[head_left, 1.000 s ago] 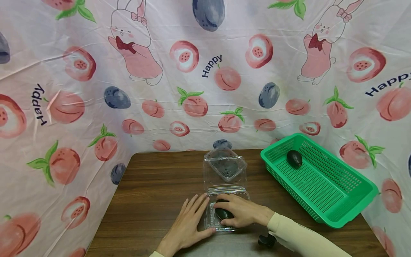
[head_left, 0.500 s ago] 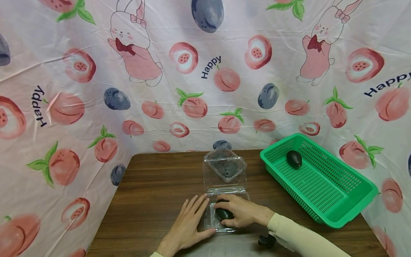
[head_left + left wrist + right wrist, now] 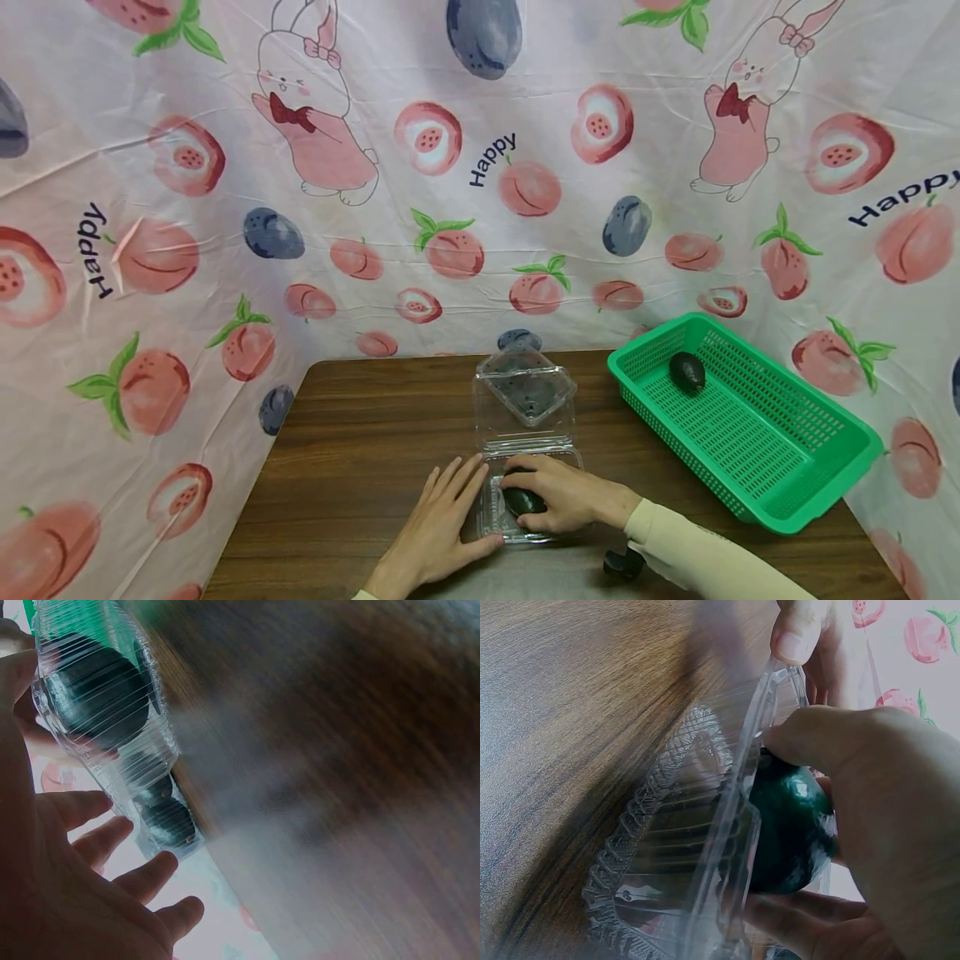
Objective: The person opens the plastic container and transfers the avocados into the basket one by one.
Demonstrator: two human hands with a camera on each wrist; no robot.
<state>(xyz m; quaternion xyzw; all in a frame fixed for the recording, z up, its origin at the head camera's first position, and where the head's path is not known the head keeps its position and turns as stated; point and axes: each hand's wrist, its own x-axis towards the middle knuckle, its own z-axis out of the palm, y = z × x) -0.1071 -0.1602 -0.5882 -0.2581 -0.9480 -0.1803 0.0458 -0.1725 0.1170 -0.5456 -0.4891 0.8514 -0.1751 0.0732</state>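
A dark green avocado [image 3: 522, 502] sits in the base of an open clear plastic clamshell container [image 3: 493, 512]. My right hand [image 3: 558, 493] grips that avocado from above, thumb on its near side and fingers over the far side. Its glossy skin shows in the right wrist view, where the avocado [image 3: 791, 825] is partly within the ribbed clear container wall. My left hand [image 3: 446, 525] rests with spread, straight fingers against the container's left edge, its thumb at the near corner. In the left wrist view the avocado [image 3: 101, 690] shows through the clear plastic.
The container's lid [image 3: 528, 396] stands raised behind the base. To the right a green perforated basket [image 3: 780, 450] holds another dark avocado [image 3: 687, 371]. A small black object [image 3: 624, 563] is by my right wrist. Patterned cloth [image 3: 450, 317] surrounds the wooden table [image 3: 360, 433].
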